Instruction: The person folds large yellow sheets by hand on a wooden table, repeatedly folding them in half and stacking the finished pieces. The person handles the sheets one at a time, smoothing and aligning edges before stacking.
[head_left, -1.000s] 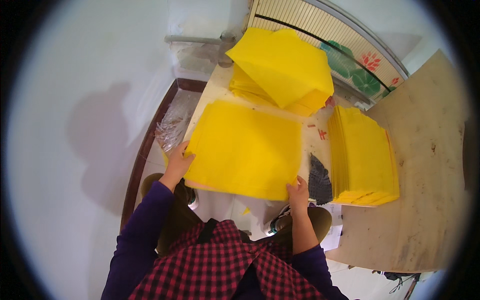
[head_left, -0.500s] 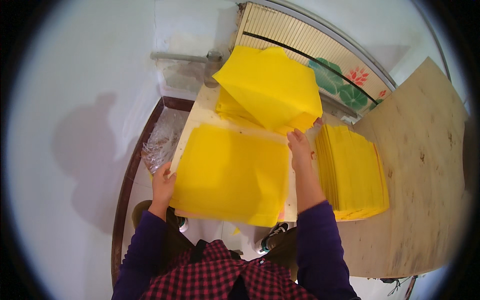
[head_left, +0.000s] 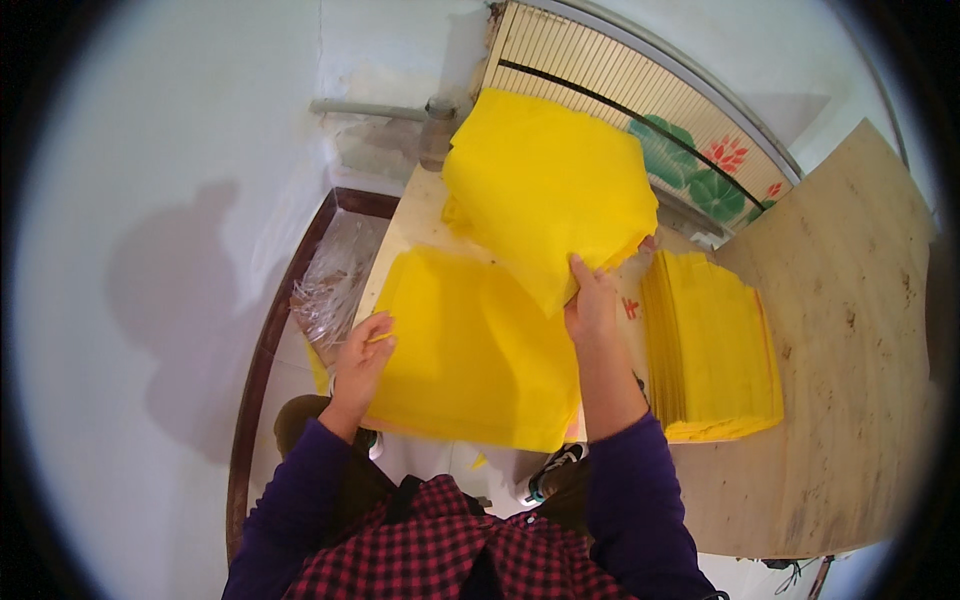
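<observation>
A square stack of thin yellow fabric-like sheets [head_left: 470, 350] lies flat on the wooden table in front of me. Behind it rises a loose pile of the same yellow sheets [head_left: 550, 170], one corner hanging forward over the stack. My right hand [head_left: 594, 305] is closed on the near edge of that pile's top sheet, thumb uppermost. At the stack's left edge, my left hand [head_left: 362, 365] has its fingers curled, with a narrow bit of yellow between thumb and fingers. Whether that bit is a loose strip or a sheet's edge is unclear.
To the right stands a thick bundle of folded yellow sheets [head_left: 710, 350] on the wooden board [head_left: 840, 320]. A grey cylindrical container [head_left: 437, 135] is at the table's far left corner. Crumpled clear plastic [head_left: 340, 280] lies left of the table, by the wall.
My left hand has moved right and inward over the stack's edge. My right hand has gripped the pile's near edge, and its top sheet's corner now reaches further toward me.
</observation>
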